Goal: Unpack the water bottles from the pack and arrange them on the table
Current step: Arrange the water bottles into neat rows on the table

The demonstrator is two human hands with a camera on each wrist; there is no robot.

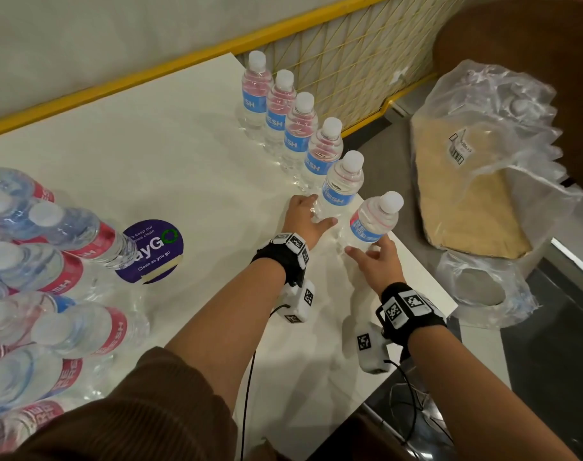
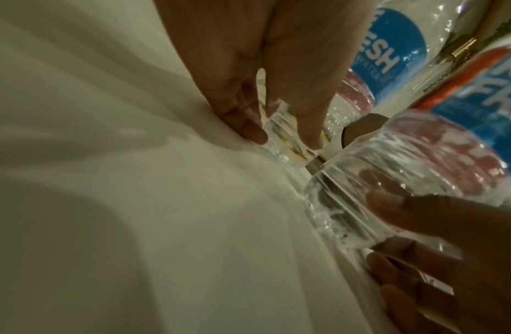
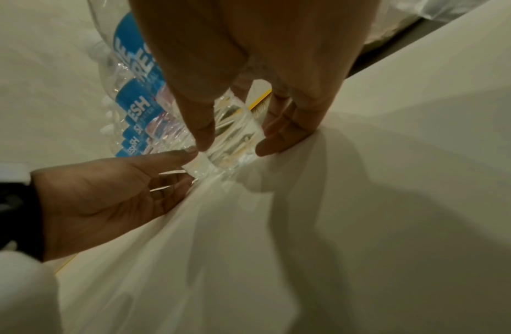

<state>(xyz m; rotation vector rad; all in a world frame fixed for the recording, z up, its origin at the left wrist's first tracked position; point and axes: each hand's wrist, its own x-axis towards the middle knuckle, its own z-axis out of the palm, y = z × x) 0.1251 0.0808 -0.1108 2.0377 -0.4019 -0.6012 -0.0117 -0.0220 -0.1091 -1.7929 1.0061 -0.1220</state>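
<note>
Six water bottles with blue labels and white caps stand in a row along the right edge of the white table. My left hand grips the base of the fifth bottle, thumb and fingers on either side. My right hand holds the base of the sixth, nearest bottle, which stands near the table's corner. The opened pack with several bottles lies at the left of the table.
A round purple sticker lies on the table between the pack and my arms. Right of the table a clear plastic bag covers a tan slab. A yellow mesh railing runs behind the row.
</note>
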